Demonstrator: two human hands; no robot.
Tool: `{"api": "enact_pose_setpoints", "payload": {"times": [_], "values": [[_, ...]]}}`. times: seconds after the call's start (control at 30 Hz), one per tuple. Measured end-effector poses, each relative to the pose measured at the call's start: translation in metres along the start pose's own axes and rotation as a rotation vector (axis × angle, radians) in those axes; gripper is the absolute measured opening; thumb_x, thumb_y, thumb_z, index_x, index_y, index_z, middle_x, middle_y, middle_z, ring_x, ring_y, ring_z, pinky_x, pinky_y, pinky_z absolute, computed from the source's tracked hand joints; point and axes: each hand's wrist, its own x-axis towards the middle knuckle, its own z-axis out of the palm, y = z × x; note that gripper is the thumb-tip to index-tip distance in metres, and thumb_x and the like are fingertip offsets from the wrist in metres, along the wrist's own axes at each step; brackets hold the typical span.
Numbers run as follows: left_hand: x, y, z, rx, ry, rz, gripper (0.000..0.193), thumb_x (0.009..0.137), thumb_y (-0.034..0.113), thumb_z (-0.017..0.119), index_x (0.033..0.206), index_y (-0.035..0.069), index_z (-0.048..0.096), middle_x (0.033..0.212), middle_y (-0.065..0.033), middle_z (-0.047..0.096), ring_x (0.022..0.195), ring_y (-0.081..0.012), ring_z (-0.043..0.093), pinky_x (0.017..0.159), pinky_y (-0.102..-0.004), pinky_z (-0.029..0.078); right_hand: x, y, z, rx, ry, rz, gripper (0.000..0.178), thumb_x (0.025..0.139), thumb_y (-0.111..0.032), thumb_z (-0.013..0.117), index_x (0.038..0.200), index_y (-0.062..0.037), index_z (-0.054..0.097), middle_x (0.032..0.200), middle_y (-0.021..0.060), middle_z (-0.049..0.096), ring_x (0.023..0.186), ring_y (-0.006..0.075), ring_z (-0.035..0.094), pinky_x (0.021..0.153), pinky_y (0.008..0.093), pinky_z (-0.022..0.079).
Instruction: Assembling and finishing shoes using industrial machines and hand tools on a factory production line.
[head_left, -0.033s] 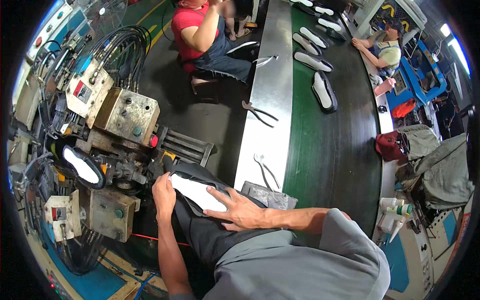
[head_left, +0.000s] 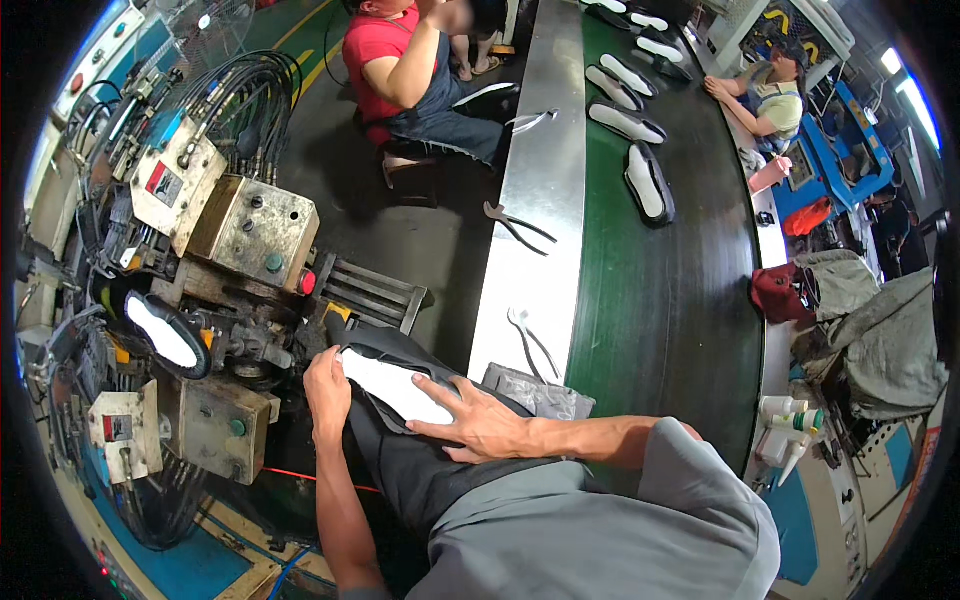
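A black shoe upper with a white insole [head_left: 395, 388] lies sole side up across my lap. My left hand [head_left: 327, 388] is closed on the black edge at its far left end, fingertips pinching the material. Over the other end, my right hand [head_left: 475, 420] grips the shoe from above, its fingers apart and pressing on the white insole and black rim; part of that end is hidden beneath it. To the left, another black shoe with a white sole [head_left: 165, 332] is mounted in the shoe machine [head_left: 255, 235].
Pincers [head_left: 533, 345] and more pincers [head_left: 520, 228] lie on the metal ledge [head_left: 545, 190], near a grey plastic bag [head_left: 540, 392]. Several shoes [head_left: 650, 183] sit on the green-black conveyor [head_left: 680, 290]. A co-worker in red [head_left: 400, 75] sits ahead; another person [head_left: 770, 95] is beyond the belt.
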Motion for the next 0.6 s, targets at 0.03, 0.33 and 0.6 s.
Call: {"api": "enact_pose_setpoints", "payload": {"times": [0.03,0.33,0.6], "values": [[-0.002,-0.002,0.001,-0.012,0.015,0.009,0.031,0.108,0.012,0.057,0.127,-0.007,0.073,0.119,-0.0296,0.075,0.109,-0.0472,0.072,0.095,-0.0513,0.055,0.002,0.0,0.001,0.006,0.001,-0.013,0.08,0.079,-0.028,0.089,0.154,-0.0291,0.061,0.178,0.0265,0.019,0.119,0.055,0.058,0.105,0.0566,0.056],[-0.02,-0.033,0.008,-0.883,-0.146,-0.326,0.041,0.115,0.024,0.059,0.149,0.001,0.064,0.122,-0.0142,0.078,0.123,-0.0216,0.07,0.1,-0.0402,0.058,0.012,0.008,-0.015,0.081,-0.12,0.062,0.074,0.08,-0.027,0.087,0.152,-0.0293,0.066,0.171,0.035,0.027,0.13,0.0584,0.053,0.109,0.0629,0.05],[-0.039,-0.156,-0.139,-0.908,0.816,-0.481,0.064,0.118,0.047,0.045,0.158,-0.002,0.05,0.142,-0.028,0.068,0.129,-0.0339,0.07,0.116,-0.0459,0.05,0.058,0.009,-0.043,0.108,0.019,0.039,0.066,0.079,-0.022,0.087,0.143,-0.018,0.073,0.17,0.0353,0.03,0.136,0.0542,0.053,0.11,0.0589,0.052]]}}
